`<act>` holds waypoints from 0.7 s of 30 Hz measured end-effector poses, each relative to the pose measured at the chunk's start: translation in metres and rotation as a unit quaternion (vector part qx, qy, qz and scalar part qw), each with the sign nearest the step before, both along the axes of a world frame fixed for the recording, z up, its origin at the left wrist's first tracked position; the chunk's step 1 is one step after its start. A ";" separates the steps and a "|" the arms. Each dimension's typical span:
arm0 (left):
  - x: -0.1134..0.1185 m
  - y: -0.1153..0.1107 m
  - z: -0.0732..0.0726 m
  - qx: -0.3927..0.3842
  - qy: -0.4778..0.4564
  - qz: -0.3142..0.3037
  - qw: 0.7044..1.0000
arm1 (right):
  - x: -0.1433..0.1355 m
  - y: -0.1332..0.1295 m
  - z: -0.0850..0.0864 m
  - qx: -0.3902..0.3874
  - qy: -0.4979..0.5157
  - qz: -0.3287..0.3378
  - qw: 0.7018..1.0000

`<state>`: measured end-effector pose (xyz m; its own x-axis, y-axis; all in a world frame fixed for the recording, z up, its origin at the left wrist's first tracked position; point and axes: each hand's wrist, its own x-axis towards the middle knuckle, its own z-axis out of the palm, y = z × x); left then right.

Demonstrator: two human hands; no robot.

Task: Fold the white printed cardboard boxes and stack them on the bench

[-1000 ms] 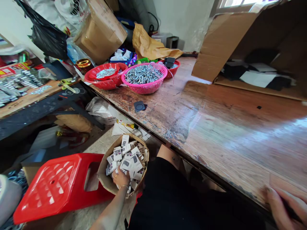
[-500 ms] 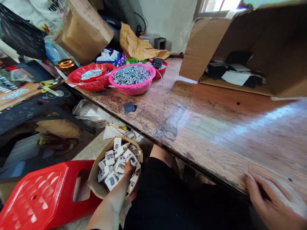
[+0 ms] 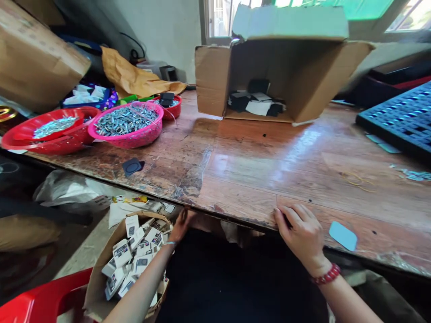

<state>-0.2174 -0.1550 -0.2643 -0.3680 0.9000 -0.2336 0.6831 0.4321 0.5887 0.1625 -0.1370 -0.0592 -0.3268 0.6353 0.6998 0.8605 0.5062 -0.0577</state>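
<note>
My left hand is just under the table's front edge, above the rim of a cardboard box full of small white printed boxes. Its fingers are partly hidden, and I cannot make out anything in them. My right hand rests on the front edge of the wooden table, fingers loosely bent and a gap beside the thumb, with nothing in it. To its right lies a light blue rounded card. A dark square pad lies on the table toward the left.
A pink basket of metal pieces and red baskets stand at the left. An open carton holding black and white pieces is at the back. A black slotted tray is at right. A red stool stands lower left.
The view has swung to the right. My left hand has come up out of the box of small white boxes to the table edge. My right hand still rests at the table edge.
</note>
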 end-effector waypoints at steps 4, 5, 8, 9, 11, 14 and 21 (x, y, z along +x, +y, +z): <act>0.037 -0.006 0.016 0.008 0.048 -0.062 0.997 | -0.002 -0.002 0.001 -0.020 0.021 -0.012 0.999; 0.042 -0.013 0.021 0.007 0.060 -0.073 0.995 | -0.003 -0.002 0.001 -0.025 0.025 -0.016 0.999; 0.052 -0.040 0.037 0.005 0.091 -0.104 0.990 | -0.004 -0.004 0.002 -0.035 0.029 -0.027 0.999; 0.054 -0.049 0.042 0.005 0.104 -0.118 0.987 | -0.005 -0.004 0.002 -0.039 0.029 -0.031 0.998; 0.061 -0.062 0.049 0.009 0.144 -0.183 0.972 | -0.005 -0.004 0.003 -0.047 0.031 -0.037 0.998; 0.080 -0.072 0.051 0.010 0.165 -0.334 0.928 | -0.007 -0.005 0.004 -0.055 0.038 -0.043 0.997; 0.123 -0.073 0.046 -0.027 0.130 -0.363 0.922 | -0.008 -0.005 0.005 -0.064 0.052 -0.040 0.996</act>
